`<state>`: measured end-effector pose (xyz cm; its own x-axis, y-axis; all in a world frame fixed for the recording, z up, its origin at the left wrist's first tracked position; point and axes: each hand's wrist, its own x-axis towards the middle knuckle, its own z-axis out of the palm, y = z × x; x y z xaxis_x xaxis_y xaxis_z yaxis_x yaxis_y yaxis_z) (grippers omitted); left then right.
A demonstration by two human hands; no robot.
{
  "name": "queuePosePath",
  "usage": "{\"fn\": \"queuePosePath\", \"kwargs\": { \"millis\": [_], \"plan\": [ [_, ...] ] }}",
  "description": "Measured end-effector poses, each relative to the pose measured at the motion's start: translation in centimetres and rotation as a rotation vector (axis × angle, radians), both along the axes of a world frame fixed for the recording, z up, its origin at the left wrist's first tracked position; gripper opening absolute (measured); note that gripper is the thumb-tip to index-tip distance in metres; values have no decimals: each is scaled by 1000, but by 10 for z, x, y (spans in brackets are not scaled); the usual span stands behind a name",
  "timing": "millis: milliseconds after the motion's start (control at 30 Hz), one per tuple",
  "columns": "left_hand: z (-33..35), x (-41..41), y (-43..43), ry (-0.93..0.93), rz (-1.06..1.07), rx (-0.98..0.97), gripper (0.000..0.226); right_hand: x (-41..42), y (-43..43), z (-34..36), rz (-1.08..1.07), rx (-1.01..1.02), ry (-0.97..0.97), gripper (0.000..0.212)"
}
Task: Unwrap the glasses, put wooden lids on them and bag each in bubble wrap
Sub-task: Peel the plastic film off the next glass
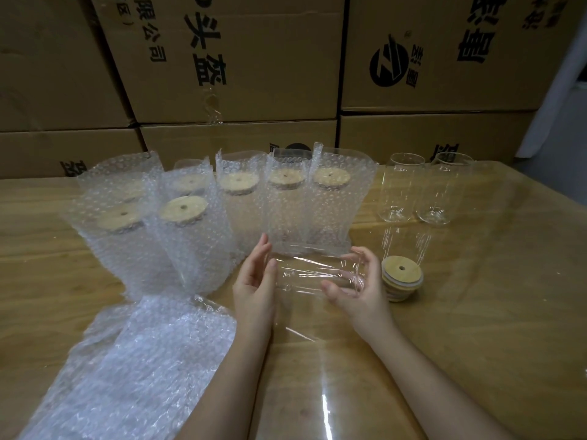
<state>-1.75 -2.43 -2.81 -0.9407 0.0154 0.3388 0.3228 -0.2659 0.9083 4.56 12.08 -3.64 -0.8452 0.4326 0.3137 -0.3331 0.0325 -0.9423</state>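
Observation:
I hold a clear glass (313, 274) on its side between both hands, with thin clear plastic wrap on it. My left hand (255, 281) cups its left end and my right hand (355, 285) grips its right end. A sheet of clear wrap (298, 360) trails from the glass towards me. A short stack of wooden lids (401, 277) sits just right of my right hand. Two bare glasses (425, 188) stand upright behind it. Several lidded glasses in bubble wrap bags (203, 211) stand in rows at the left and centre.
A pile of flat bubble wrap bags (136, 360) lies at the near left on the wooden table (508, 281). Stacked cardboard boxes (241, 58) form a wall behind the table.

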Motion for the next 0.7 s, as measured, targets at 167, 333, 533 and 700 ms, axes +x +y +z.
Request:
{"fn": "queuePosePath", "kwargs": {
  "millis": [167, 333, 533, 700],
  "plan": [
    [1, 2, 3, -49, -4, 18, 32, -3, 3, 2, -16, -101, 20, 60],
    [-2, 1, 3, -100, -50, -32, 25, -3, 9, 4, -31, -187, 27, 52],
    [-6, -3, 5, -189, -104, -43, 25, -1, 8, 7, 25, -202, -17, 54],
    [-5, -6, 5, -237, -90, 9, 23, 1, 2, 10, 41, -89, -66, 64]
  ]
}}
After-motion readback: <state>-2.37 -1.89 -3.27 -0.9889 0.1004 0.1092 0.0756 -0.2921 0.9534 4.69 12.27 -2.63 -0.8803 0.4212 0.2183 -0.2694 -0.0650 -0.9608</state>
